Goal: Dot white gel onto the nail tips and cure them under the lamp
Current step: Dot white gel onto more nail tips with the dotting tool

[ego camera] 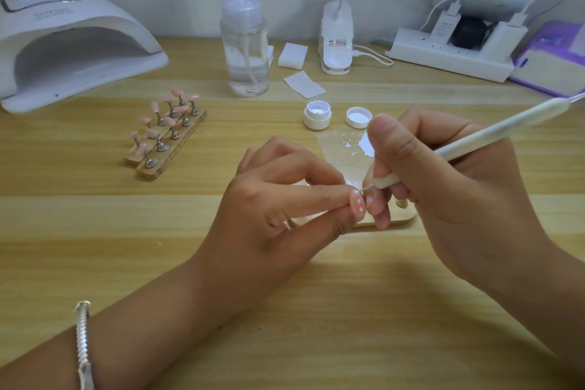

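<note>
Dotting pink nail tip [358, 205], mid-scene, near side.
Left hand [278, 199] pinches the tip (white dots already on it); right hand [449, 187] grips white dotting pen [481, 136], point touching tip's far edge. Open gel pot [317, 116] just beyond.

Head-worn wide view, downward, seemingly near table [316, 326]

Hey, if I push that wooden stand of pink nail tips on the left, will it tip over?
Probably slides rather than tips: the wooden stand lies flat and low on the table. The pink nail tips perch on thin stems, so a direct bump may knock them askew.
</note>
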`<state>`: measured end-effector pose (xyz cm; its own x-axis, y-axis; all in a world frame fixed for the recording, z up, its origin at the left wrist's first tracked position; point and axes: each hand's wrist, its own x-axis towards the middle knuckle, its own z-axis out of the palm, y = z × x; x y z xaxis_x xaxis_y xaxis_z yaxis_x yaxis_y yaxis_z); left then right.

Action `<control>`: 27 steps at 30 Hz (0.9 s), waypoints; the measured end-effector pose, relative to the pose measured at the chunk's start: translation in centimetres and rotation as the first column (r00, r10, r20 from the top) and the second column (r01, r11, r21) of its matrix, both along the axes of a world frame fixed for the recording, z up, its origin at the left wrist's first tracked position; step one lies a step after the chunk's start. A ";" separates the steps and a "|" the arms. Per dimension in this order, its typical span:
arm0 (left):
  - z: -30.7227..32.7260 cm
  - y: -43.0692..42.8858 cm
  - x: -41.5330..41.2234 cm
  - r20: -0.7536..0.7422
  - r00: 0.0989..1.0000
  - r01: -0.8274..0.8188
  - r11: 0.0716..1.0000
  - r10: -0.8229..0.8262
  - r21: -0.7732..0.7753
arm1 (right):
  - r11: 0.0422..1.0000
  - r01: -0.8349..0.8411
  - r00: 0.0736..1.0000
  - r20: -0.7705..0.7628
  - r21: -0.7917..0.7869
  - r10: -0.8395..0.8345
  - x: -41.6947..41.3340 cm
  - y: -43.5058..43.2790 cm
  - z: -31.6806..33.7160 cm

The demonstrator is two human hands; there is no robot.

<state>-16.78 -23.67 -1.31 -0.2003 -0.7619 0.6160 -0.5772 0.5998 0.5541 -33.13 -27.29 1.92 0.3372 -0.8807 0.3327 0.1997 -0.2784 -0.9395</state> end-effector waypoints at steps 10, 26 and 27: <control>-0.1 -0.1 -0.1 -0.021 1.000 -0.002 1.000 0.002 -0.019 | 0.999 0.039 0.999 -0.037 0.002 -0.039 -0.2 -0.2 0.2; -0.1 0.0 -0.1 -0.160 0.985 -0.056 0.998 0.058 0.017 | 0.938 0.298 0.947 -0.068 -0.174 -0.314 -1.9 -1.6 2.1; 0.0 -0.1 -0.1 -0.169 0.983 -0.070 0.997 0.073 0.024 | 0.925 0.314 0.935 -0.099 -0.213 -0.341 -1.9 -1.6 2.2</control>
<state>-16.89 -23.72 -1.35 -0.0387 -0.7814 0.6228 -0.5150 0.5498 0.6577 -34.99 -28.89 4.07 0.0931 -0.8735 0.4778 -0.0552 -0.4837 -0.8735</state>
